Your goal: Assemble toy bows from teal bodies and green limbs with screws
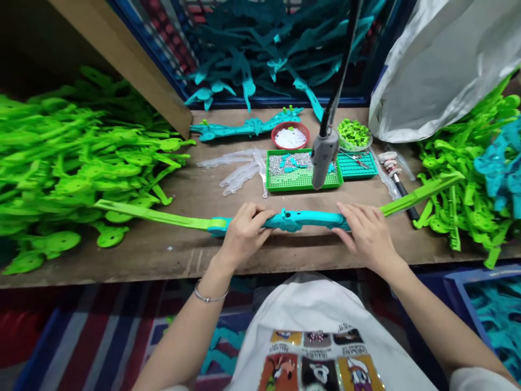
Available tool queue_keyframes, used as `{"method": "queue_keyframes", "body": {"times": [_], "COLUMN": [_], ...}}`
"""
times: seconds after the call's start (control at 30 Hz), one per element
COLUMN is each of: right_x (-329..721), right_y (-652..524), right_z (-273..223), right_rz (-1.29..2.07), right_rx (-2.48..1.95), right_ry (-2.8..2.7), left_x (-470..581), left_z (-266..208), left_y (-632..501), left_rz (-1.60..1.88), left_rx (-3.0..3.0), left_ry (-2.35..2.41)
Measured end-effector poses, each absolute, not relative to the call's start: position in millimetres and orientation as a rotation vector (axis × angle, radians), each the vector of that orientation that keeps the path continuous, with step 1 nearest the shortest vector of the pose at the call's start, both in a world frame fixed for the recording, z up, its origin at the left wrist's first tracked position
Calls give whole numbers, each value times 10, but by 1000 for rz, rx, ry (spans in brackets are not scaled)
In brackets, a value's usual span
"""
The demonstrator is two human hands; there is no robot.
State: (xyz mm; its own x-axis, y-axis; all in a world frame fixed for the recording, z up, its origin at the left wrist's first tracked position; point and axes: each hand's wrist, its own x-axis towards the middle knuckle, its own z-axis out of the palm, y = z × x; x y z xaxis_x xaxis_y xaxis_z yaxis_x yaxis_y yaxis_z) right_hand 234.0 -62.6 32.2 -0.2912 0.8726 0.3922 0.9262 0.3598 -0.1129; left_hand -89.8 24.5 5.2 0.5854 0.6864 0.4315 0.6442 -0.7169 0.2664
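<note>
A plastic toy bow [317,219] lies across the front of the workbench, its turquoise middle facing up. Bright green limbs [163,218] stretch out from both ends. My left hand [246,231] is closed around the turquoise part left of the centre, thumb and fingers pinching it. On the right end of that same part, my right hand [366,233] grips with the thumb below and the fingers over the top. A grey electric screwdriver [324,157] hangs on its cable just behind the bow, touched by neither hand.
Green pieces [61,174] are heaped at left, and more [448,201] at right. Behind the bow stand a green tray [303,189] of screws, a red basket [273,133] of white bits and a bowl [354,147] of small green parts. A turquoise bow piece [232,129] lies farther back.
</note>
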Motion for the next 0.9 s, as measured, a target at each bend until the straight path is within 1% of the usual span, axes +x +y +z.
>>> {"method": "queue_keyframes", "body": {"times": [0.17, 0.27, 0.37, 0.47, 0.6, 0.7, 0.8, 0.9], "right_x": [2172, 2179, 2199, 2174, 2104, 2130, 2313, 2600], "right_y": [-532, -549, -574, -576, -546, -632, -893, -1156], "right_z": [96, 53, 67, 53, 15, 79, 182, 144], "right_rz": [-135, 8, 165, 201, 166, 191, 27, -292], "right_rx": [-1518, -1468, -1412, -1413, -1444, -1372, -1283, -1287], "right_ry": [-2324, -2289, -2259, -2213, -2150, -2135, -2005, -1490], "left_x": [-821, -597, -333, -175, -150, -166, -173, -169], "left_z": [178, 351, 430, 388, 283, 252, 278, 360], "left_y": [97, -16, -67, -55, 3, 28, 16, -14], "left_rz": [573, 599, 618, 563, 619, 608, 583, 532], "left_rx": [2644, 2577, 2674, 2776, 2814, 2830, 2845, 2865], "left_ry": [1191, 1146, 1120, 1105, 1097, 1058, 1050, 1088]}}
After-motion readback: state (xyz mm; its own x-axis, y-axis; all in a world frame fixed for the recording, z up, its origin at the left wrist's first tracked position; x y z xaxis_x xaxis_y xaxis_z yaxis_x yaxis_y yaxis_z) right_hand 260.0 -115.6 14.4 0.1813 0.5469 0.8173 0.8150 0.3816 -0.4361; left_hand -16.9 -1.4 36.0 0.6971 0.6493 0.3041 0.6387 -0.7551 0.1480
